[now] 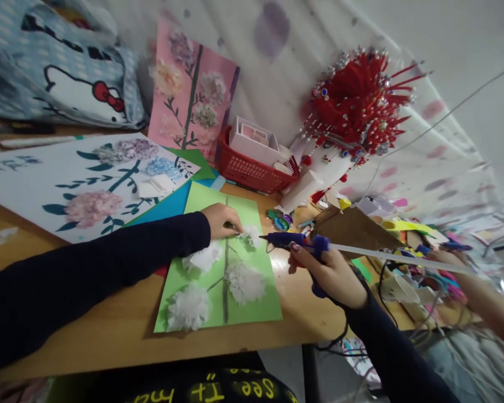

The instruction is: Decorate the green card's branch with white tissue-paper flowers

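A light green sheet lies on the wooden table, with a dark stem line and several white ruffled paper flowers on it. My left hand is over its upper part, fingers pinched at the left edge of a small white flower; whether they grip it is hard to see. My right hand is wrapped round a blue glue gun, whose tip points left, close to that small flower. A long translucent glue stick sticks out of the gun's back.
Flower pictures on white and pink card are behind at the left. A red basket holds a white box. Red beaded ornaments stand behind. Craft scraps clutter the right, near another person's hand. A black cable hangs there.
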{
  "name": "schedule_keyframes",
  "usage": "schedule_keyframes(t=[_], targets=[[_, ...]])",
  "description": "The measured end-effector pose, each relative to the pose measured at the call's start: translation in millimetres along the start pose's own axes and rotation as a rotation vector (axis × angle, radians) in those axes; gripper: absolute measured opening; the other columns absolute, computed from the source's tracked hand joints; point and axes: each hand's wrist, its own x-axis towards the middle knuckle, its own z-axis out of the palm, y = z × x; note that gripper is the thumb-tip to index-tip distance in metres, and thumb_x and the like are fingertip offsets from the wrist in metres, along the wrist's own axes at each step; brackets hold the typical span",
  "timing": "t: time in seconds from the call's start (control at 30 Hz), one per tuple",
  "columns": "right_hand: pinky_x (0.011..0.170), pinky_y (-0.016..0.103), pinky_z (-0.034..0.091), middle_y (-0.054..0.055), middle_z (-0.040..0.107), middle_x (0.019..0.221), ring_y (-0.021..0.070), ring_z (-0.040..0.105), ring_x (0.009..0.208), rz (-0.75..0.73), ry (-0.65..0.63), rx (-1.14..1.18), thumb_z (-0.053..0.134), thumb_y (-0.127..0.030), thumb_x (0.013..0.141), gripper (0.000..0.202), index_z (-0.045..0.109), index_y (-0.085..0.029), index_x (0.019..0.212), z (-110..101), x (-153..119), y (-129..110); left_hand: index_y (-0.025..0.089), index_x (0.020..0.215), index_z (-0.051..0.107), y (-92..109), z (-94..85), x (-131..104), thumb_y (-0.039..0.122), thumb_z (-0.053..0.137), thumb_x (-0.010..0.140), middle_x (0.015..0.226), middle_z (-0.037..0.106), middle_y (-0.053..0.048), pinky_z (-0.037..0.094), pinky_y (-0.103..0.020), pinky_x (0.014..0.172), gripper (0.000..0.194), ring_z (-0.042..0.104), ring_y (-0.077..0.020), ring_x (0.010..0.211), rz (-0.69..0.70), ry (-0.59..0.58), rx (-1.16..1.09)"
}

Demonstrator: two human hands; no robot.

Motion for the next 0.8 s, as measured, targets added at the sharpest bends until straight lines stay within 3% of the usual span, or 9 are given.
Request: schedule_keyframes(t=[0.1,0.23,0.53,0.7,0.8], targets=[[0.040,0.020,0.042,0.004,0.064,0.061,0.0111,0.054,0.049,-0.022,-0.061,0.016,0.048,-0.053,0.083,0.042,0.060,-0.015,0.070,16.3,15.7,-2.2,0.019,0.077,0.074,-1.4,0.1,-0.9,0.019,0.067,0.069,0.080,0.071,-0.003,0.045,-0.019,0.065,0.011,0.063,-0.0121,0.069,-0.021,0.017,-0.026],[0.057,0.024,0.048,0.004,0.063,0.059,0.0137,0.059,0.058,-0.066,-0.045,0.028,0.048,-0.050,0.084,0.041,0.060,-0.015,0.066,17.3,20.6,1.4,0.018,0.079,0.075,2.3,-3.7,-2.4,0.020,0.065,0.071,0.080,0.071,-0.004,0.045,-0.018,0.066,0.013,0.063,-0.0122,0.069,-0.016,0.032,-0.057],[0.060,0.022,0.049,0.004,0.065,0.063,0.0134,0.060,0.063,-0.050,-0.060,0.031,0.047,-0.050,0.085,0.042,0.058,-0.015,0.066,13.5,15.6,-7.1,0.016,0.080,0.074,10.8,-9.5,-3.3,0.018,0.063,0.070,0.081,0.070,-0.005,0.046,-0.019,0.068,0.015,0.063,-0.0134,0.072,-0.068,0.005,-0.085],[0.069,0.027,0.053,0.008,0.068,0.073,0.0192,0.064,0.075,-0.050,0.052,0.033,0.047,-0.053,0.083,0.043,0.064,-0.014,0.072,4.2,3.2,5.3,0.014,0.091,0.071,27.1,-37.7,0.5,0.024,0.060,0.073,0.088,0.068,-0.007,0.046,-0.019,0.063,0.023,0.062,-0.0133,0.074,-0.164,0.006,-0.066],[0.055,0.024,0.053,0.009,0.068,0.074,0.0180,0.063,0.067,-0.035,0.191,0.054,0.053,-0.052,0.080,0.041,0.066,-0.014,0.071,-4.6,-10.4,29.1,0.014,0.089,0.071,41.2,-63.6,-2.4,0.024,0.059,0.074,0.083,0.068,-0.005,0.044,-0.020,0.063,0.021,0.059,-0.0113,0.067,-0.165,-0.014,0.012]])
